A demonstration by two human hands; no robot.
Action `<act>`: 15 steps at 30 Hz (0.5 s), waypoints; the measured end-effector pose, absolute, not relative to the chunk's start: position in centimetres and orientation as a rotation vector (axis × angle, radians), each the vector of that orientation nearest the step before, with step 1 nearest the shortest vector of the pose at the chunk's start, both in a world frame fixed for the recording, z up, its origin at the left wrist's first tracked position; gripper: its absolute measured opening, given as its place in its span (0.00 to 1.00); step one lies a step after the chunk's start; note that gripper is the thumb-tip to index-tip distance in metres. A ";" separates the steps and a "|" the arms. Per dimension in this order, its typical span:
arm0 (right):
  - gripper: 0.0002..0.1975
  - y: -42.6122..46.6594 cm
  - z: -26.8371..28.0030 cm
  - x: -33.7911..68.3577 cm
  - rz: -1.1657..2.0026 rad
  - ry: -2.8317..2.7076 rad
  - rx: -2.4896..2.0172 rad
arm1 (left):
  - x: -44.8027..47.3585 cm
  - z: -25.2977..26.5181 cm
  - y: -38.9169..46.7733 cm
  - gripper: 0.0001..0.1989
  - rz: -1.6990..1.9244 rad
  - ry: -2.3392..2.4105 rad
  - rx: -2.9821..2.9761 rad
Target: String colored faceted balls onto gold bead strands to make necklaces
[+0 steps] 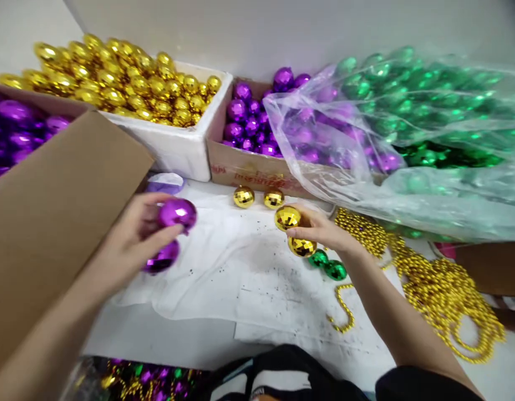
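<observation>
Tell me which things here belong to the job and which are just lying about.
Likely the job's:
purple balls in the left hand
gold balls in the right hand
two green balls
gold beads
boxed balls

Seemingly just lying about:
clear plastic
purple-and-white item, unclear

White table [186, 326] with beads [436, 289] and balls [244, 196]

The bare left forearm [73, 306] slants up from the lower left corner, slightly blurred; its left grip [134, 233] is curled closed, thumb [163, 239] stretched along the near side. The bare right forearm [382, 301] angles up and inward from the lower right. Its right grip [325, 229] is also closed, thumb pointing inward, well apart from the left.
</observation>
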State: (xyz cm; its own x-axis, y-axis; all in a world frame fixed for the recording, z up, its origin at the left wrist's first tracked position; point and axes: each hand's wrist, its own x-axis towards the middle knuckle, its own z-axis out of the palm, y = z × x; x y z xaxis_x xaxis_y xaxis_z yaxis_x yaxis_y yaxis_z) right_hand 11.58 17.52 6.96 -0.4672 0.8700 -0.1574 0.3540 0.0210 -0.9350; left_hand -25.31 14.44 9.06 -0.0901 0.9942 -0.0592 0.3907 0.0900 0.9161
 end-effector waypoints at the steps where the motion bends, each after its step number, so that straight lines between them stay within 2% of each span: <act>1: 0.25 16.1 5.4 13.0 1.385 -1.813 -1.433 | -23.0 7.5 14.1 0.28 0.921 1.515 1.394; 5: 0.28 13.7 1.4 14.5 0.998 -1.996 -1.945 | -13.6 0.7 15.0 0.27 0.661 1.329 1.417; 9: 0.30 15.1 1.2 13.2 0.583 -2.135 -2.175 | -6.3 -3.2 17.4 0.22 0.516 1.470 1.593; 15: 0.34 16.8 0.4 13.4 0.602 -2.230 -2.258 | -1.3 -5.2 17.5 0.22 0.627 1.771 1.740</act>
State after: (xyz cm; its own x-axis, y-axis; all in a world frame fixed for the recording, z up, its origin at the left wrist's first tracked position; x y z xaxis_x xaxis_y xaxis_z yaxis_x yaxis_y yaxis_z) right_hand 13.39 16.78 0.35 -0.0207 0.9466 -0.3217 0.9799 -0.0447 -0.1947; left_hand -1.25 17.49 -5.18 0.0116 0.9972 -0.0742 0.7284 0.0424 0.6839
